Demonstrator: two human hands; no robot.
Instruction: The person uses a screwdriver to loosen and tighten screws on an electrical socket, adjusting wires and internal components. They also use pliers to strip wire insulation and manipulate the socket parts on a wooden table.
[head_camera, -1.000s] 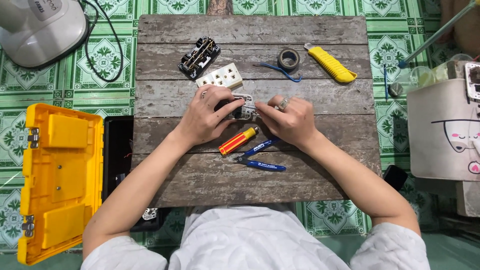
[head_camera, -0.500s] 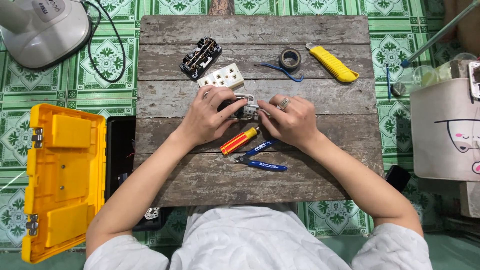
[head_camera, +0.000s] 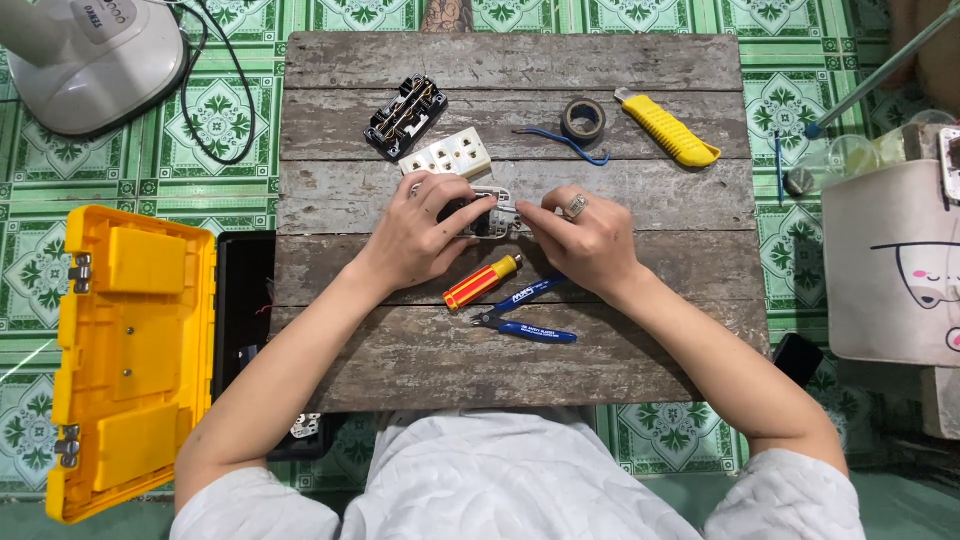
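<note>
Little has shifted since half a second ago: both hands stay clustered on the small grey-and-white electrical socket module (head_camera: 490, 215) at the middle of the weathered wooden plank table (head_camera: 520, 370), the left fingers curled slightly tighter over it.

Most of the module is hidden. The left hand (head_camera: 425, 232) covers its left end and the right hand (head_camera: 580, 240), wearing 1 ring, covers its right end, so only a dark central patch with pale edges shows between them. Its long axis appears to run left to right, parallel to the table's near edge; which face is up I cannot tell. Both hands pinch it between thumb and fingertips, fingers bent, gripping the part.

Just nearer the person lie a red-and-yellow-handled screwdriver (head_camera: 482, 282), its tip hidden under the left hand, and blue-handled cutting pliers (head_camera: 525, 315), partly under the right wrist.

Toward the far edge sit a black open socket base (head_camera: 405, 117), a white socket faceplate (head_camera: 446, 155), a roll of dark tape (head_camera: 583, 118) and a yellow utility knife (head_camera: 668, 128). Off the table's left edge, an open yellow plastic toolbox (head_camera: 130, 360) lies on the floor.
</note>
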